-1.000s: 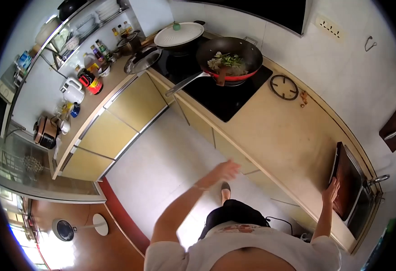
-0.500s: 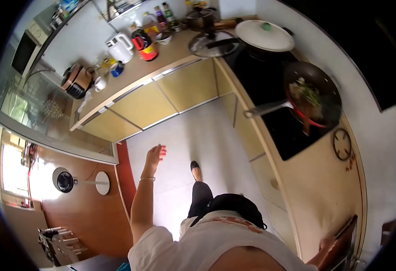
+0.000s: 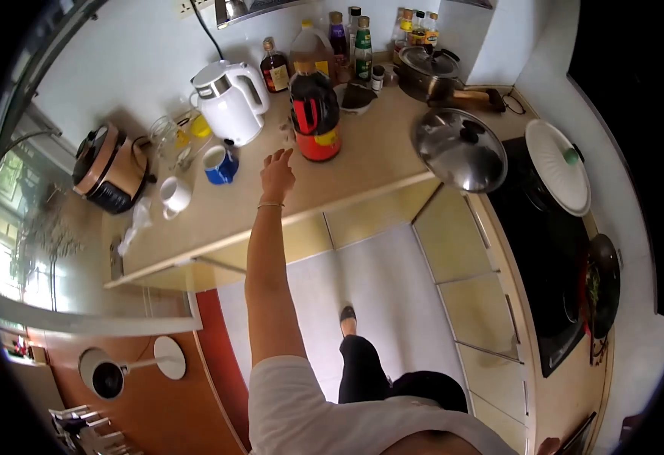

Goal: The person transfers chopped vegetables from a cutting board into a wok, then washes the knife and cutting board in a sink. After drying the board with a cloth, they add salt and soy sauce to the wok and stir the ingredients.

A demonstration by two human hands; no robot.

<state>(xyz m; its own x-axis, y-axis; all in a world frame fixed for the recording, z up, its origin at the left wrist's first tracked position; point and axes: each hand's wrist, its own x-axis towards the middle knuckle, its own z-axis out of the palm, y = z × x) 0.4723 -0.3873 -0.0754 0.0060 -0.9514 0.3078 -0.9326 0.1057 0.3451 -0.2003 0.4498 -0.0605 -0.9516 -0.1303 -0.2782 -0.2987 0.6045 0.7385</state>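
The left hand (image 3: 277, 173), fingers spread and holding nothing, hovers over the smooth beige laminate countertop (image 3: 370, 159) just beside the large dark plastic bottle with a red handle and red-yellow label (image 3: 315, 114). A glossy blue ceramic mug (image 3: 218, 164) and a rounded white plastic kettle (image 3: 228, 101) stand near on its other side. The right hand is out of view.

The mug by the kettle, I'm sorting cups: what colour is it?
Blue mug, beside the white kettle, near the left hand. Head view.

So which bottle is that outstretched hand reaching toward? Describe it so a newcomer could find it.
On the counter, right of the white kettle, stands a big dark bottle just beyond the left hand. Its red handle and red-and-yellow label set it apart from the slimmer bottles by the wall.
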